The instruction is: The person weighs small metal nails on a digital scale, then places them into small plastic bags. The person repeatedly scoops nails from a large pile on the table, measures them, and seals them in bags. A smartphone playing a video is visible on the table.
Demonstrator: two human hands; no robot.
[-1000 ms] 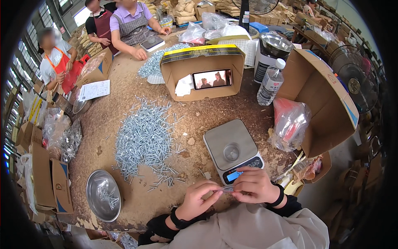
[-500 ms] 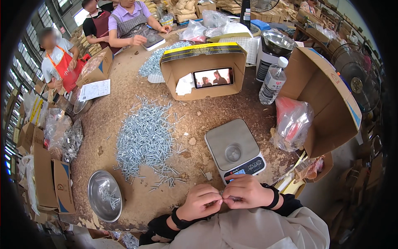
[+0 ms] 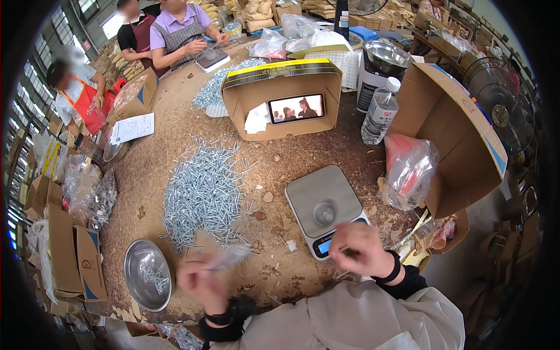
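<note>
My left hand [image 3: 201, 283] is smeared by motion beside the steel bowl. Its fingers are closed on a small clear plastic bag [image 3: 232, 256], which points toward the scale side. Some screws [image 3: 156, 279] lie in the oval steel bowl [image 3: 129, 265]. Beyond that hand spreads a big heap of silvery screws [image 3: 204, 195]. My right hand [image 3: 360, 249] hovers at the front edge of the digital scale [image 3: 303, 189], fingers curled in; a small dark bit shows at the fingertips, too blurred to name. A small clear round cup [image 3: 325, 213] stands on the scale's plate.
A cut-open carton [image 3: 280, 129] with a phone [image 3: 296, 109] in it stands behind the scale. A water bottle [image 3: 380, 111], a plastic bag with red contents [image 3: 408, 175] and a large open carton [image 3: 449, 146] line the right. Other people work across the table [image 3: 175, 122].
My hands, together in front of the scale before, have parted. The left swung left toward the bowl with the plastic bag; the right shifted slightly right and forward.
</note>
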